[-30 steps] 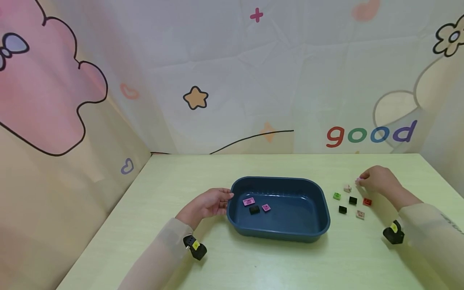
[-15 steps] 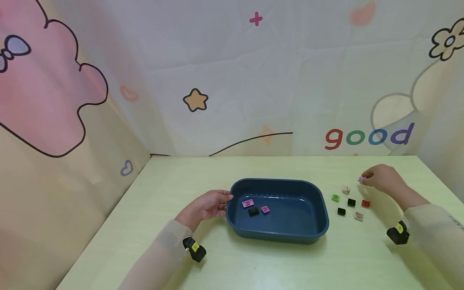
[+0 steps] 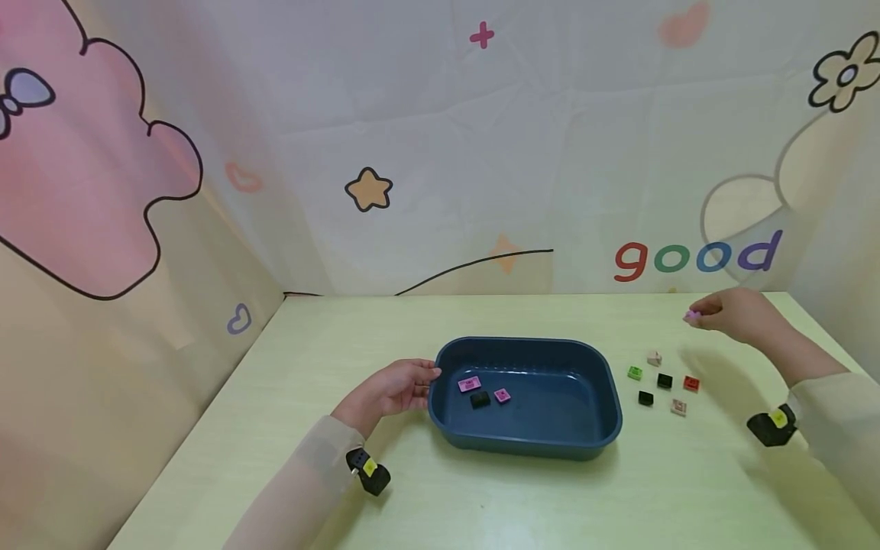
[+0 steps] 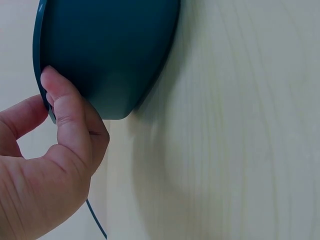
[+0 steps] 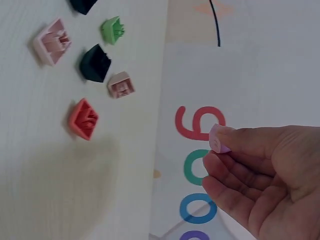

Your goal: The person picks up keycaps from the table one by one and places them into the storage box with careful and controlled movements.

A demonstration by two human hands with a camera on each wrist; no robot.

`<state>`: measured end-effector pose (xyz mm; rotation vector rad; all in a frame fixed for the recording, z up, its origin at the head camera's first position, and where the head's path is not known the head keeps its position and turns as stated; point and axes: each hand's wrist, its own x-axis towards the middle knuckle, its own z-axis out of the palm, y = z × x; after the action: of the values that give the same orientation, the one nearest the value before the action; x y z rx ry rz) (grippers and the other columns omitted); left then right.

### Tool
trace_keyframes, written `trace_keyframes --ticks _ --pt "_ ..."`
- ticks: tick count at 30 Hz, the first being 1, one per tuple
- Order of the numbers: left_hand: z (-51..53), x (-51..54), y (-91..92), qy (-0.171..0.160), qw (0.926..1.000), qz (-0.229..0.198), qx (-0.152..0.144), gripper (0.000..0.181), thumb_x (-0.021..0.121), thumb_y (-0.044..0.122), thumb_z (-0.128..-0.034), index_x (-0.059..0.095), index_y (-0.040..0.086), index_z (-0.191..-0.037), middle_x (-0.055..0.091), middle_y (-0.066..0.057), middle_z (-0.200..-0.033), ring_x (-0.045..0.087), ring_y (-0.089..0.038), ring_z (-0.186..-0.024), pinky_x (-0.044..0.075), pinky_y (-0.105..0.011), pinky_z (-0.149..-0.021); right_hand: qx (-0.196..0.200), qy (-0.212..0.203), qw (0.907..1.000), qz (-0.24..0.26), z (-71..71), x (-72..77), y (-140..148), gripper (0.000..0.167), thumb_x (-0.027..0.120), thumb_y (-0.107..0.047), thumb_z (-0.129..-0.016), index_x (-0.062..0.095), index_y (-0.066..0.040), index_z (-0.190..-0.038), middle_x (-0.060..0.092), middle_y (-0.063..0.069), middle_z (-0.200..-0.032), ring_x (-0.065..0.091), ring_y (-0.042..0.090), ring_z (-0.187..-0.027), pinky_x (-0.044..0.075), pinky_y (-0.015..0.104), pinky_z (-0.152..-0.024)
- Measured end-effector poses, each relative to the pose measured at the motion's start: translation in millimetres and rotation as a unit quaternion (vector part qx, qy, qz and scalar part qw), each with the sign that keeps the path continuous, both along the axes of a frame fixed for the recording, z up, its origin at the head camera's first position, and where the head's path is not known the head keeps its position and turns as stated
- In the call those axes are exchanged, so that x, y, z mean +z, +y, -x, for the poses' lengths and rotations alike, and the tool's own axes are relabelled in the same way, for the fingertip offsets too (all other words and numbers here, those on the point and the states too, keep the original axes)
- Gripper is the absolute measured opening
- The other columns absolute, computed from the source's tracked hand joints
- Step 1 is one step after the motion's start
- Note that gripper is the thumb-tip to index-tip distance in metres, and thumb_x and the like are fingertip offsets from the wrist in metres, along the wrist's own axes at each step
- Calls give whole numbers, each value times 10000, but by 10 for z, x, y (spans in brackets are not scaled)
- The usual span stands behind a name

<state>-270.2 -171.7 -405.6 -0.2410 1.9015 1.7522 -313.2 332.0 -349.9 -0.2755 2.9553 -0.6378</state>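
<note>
My left hand (image 3: 393,388) grips the left rim of a dark blue plastic tub (image 3: 550,452); in the left wrist view the thumb and fingers pinch its edge (image 4: 38,45). Inside the tub lie two pink keycaps, one wide (image 3: 470,384) and one small (image 3: 503,396), beside a black keycap (image 3: 480,399). Above the table at the right, my right hand (image 3: 742,315) pinches a light pink keycap (image 5: 217,139) between thumb and fingertips. Below that hand several keycaps lie scattered: green (image 3: 635,373), red (image 3: 691,383), black (image 3: 664,380) and pale pink (image 3: 678,407).
A pale wooden table (image 3: 330,504) carries the tub and the loose keycaps. Behind it hangs a printed cloth (image 3: 440,153) that meets the table's back edge. A black wrist camera (image 3: 368,471) sits on the left sleeve, another (image 3: 771,425) on the right.
My right hand has lifted the light pink keycap off the table, up and slightly to the right. The left hand keeps its grip, and the tub stays in place.
</note>
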Motion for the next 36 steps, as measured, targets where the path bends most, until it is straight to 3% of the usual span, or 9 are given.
trace_keyframes --ticks 9,17,24,30,36 --pt "1 -2 8 8 10000 -6 -4 189 511 146 -1070 560 37 -1217 595 4 -827 560 -114 -724 553 -165 -610 145 135 9998 -50 -76 206 -91 435 634 -184 -1004 583 157 -1269 632 394 -1206 607 569 -1057 566 605 -832" --pt "-13 -24 2 4 10000 -37 41 205 511 137 -1068 549 21 -1233 591 4 -814 554 -107 -704 552 -163 -606 448 345 9984 -45 -127 310 -224 376 659 -134 -984 623 118 -1260 697 325 -1101 660 397 -938 592 499 -769" --pt "-24 -20 3 -4 10000 2 39 228 506 134 -1069 543 16 -1260 585 0 -822 547 -108 -701 546 -161 -604 884 421 9952 -88 -137 427 -343 332 673 -131 -975 672 49 -1255 755 199 -1084 693 242 -916 542 300 -728" --pt "-5 0 9 14 10000 -5 -13 220 508 131 -1068 544 19 -1253 581 3 -811 541 -106 -691 541 -161 -600 1116 449 9926 -141 -141 530 -465 322 676 -133 -972 684 20 -1255 762 150 -1077 704 241 -935 549 311 -739" --pt "6 6 10 37 10000 22 -48 226 507 130 -1068 537 13 -1260 578 5 -814 538 -105 -698 537 -159 -600 1282 471 9905 -149 -154 535 -606 312 703 -166 -962 708 3 -1224 766 110 -1048 678 192 -907 536 271 -705"
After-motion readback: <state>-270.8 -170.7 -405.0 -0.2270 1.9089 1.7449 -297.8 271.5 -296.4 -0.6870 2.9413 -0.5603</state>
